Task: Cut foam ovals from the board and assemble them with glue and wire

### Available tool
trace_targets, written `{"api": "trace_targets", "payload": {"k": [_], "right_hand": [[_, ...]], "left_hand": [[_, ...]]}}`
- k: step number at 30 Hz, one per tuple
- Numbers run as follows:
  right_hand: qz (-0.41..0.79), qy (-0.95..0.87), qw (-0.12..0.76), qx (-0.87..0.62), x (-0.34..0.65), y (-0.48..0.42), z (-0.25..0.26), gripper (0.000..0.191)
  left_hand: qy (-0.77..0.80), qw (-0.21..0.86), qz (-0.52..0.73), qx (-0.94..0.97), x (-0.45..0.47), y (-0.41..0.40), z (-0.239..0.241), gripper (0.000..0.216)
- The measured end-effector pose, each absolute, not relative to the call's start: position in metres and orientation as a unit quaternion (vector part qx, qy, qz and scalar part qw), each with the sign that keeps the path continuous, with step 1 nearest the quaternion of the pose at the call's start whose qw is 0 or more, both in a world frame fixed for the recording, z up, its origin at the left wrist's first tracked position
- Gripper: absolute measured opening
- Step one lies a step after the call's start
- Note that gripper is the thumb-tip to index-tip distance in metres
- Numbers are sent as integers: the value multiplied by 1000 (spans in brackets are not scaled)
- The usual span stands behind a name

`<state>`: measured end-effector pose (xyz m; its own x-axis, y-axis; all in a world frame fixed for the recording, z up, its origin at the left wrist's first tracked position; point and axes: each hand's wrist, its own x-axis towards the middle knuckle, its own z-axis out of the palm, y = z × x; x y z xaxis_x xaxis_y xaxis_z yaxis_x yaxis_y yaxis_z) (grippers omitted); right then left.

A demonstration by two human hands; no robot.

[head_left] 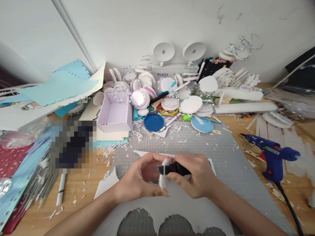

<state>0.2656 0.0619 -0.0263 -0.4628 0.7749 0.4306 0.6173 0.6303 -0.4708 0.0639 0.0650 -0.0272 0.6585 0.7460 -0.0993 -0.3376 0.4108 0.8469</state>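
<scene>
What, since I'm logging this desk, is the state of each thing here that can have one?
Left hand: curled around the white piece.
Right hand: gripping the black cutter.
White piece: held, cutter across it.
Black cutter: blade exposed.
White sheet: rounded openings cut out.
Lilac box: open.
Blue glue gun: lying down, cord attached; power unclear.
Cutting mat: strewn with white scraps.

Right grip (197, 173) closed on black cutter (178, 168), blade (160, 169) at white piece (162, 182) held in left grip (135, 177). White sheet (182, 205) with rounded cutouts on grey mat (220, 154). Blue glue gun (272, 160) at right, lilac box (115, 127) behind, wooden bench (92, 183).
</scene>
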Motion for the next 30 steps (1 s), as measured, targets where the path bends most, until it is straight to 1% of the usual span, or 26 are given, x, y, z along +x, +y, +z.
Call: {"api": "trace_targets", "payload": {"k": [4, 8, 13, 18, 20, 23, 24, 28, 30], "right_hand": [[102, -824, 312, -461, 279, 71, -29, 33], [90, -805, 325, -488, 284, 74, -28, 30], [128, -807, 363, -448, 269, 63, -21, 22], [161, -812, 369, -422, 260, 56, -16, 27], [158, -820, 373, -403, 261, 56, -18, 30], [140, -827, 392, -377, 262, 55, -24, 22], [139, -828, 397, -370, 262, 54, -27, 20], [159, -820, 418, -357, 262, 53, -33, 24], [163, -814, 419, -369, 263, 54, -33, 24]], "left_hand": [[222, 804, 352, 426, 61, 65, -32, 62], [216, 779, 378, 452, 61, 66, -31, 64], [220, 778, 352, 472, 64, 65, -29, 60], [250, 751, 326, 517, 65, 63, -30, 58], [263, 737, 315, 537, 66, 63, -31, 61], [264, 726, 313, 552, 66, 63, -33, 68], [260, 731, 313, 547, 66, 63, -34, 66], [258, 765, 303, 507, 64, 64, -34, 52], [249, 774, 303, 497, 63, 65, -33, 52]]}}
